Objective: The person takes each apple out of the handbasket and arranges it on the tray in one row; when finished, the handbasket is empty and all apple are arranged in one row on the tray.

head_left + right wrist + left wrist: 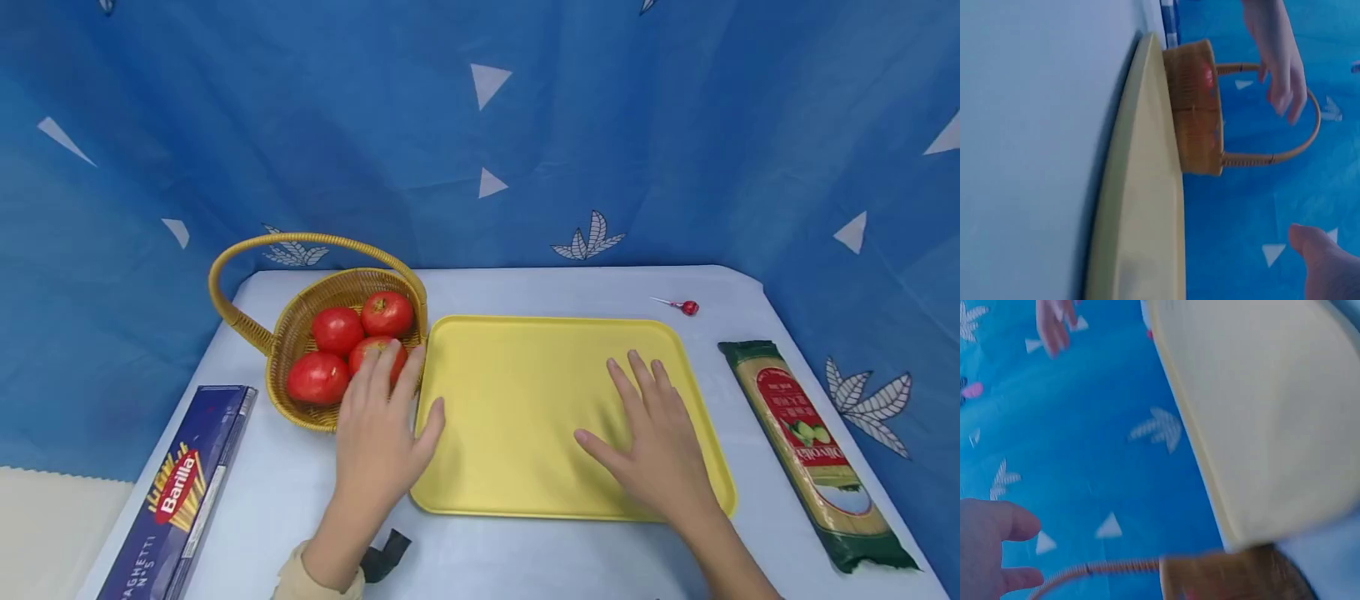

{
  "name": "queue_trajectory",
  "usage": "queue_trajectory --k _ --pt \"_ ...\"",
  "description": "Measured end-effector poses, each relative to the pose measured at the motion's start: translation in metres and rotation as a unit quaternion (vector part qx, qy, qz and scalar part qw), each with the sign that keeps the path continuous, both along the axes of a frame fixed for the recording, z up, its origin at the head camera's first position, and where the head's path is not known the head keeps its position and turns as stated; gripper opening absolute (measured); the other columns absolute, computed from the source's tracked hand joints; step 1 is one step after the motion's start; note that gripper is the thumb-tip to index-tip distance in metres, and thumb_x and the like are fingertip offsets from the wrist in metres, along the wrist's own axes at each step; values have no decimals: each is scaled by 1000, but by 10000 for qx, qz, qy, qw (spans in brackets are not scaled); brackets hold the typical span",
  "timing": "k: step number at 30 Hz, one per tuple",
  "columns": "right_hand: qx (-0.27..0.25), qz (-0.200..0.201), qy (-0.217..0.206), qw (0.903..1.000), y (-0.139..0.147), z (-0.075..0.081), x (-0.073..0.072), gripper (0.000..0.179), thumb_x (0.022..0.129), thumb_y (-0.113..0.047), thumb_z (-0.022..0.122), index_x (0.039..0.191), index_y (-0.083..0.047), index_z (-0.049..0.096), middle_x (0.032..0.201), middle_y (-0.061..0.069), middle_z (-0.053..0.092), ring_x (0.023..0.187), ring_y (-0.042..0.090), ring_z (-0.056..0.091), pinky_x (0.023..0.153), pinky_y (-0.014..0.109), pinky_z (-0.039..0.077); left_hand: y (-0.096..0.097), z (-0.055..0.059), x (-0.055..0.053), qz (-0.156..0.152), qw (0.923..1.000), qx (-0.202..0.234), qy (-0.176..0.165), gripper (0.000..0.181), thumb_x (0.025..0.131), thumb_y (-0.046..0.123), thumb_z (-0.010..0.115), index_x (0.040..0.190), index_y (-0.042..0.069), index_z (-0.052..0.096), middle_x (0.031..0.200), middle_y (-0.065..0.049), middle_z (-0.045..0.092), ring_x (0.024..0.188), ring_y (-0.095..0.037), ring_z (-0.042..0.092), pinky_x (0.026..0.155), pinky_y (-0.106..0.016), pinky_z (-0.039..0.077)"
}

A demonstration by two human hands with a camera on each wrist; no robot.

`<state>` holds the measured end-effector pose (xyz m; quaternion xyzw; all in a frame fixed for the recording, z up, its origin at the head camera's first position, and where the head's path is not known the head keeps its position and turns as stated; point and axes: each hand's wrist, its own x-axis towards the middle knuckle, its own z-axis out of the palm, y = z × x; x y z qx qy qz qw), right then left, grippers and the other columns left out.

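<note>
My left hand (378, 442) hovers with fingers spread over the right front of the wicker basket (300, 329) and the left edge of the yellow tray (517, 408). Its fingertips overlap one of several red fruits (318, 378) in the basket. Above the tray's right part is my right hand (663, 442), fingers also spread and holding nothing. The right wrist view shows its thumb (1322, 259) apart from the tray (1147, 231). In the left wrist view, part of my left hand (991, 544) appears with nothing between thumb and finger.
A blue spaghetti box (180, 492) lies at the left, a pasta packet (817, 450) at the right. Behind the tray's right corner is a red lollipop (688, 307). Black tape (386, 556) lies by the left wrist. The basket's arched handle (322, 240) stands up; a blue curtain (420, 125) hangs behind.
</note>
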<state>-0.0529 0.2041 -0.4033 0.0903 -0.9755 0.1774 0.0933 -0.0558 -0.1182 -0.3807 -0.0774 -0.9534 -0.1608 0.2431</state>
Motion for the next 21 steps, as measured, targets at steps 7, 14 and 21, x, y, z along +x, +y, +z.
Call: queue_trajectory --k 7,14,21 --pt "-97 -374 -388 9985 41 -15 10 104 81 -62 71 160 -17 19 165 19 16 152 46 6 111 76 14 -62 0 -1 928 9944 316 -388 69 83 30 70 145 10 47 151 -22 40 140 -47 35 105 -71 34" --pt "203 -646 -825 9943 73 -33 20 110 79 -69 68 160 -13 16 163 26 12 150 50 2 107 79 14 -93 -5 -13 996 9863 763 -1074 79 83 27 74 152 11 38 154 -24 35 138 -49 35 103 -75 33" --pt "172 -703 -1255 9895 94 -46 31 115 78 -70 68 160 -12 11 164 26 4 148 54 2 100 82 18 -94 -8 -28 533 9758 1192 -1753 80 86 30 72 153 7 34 156 -23 31 142 -47 28 101 -75 36"
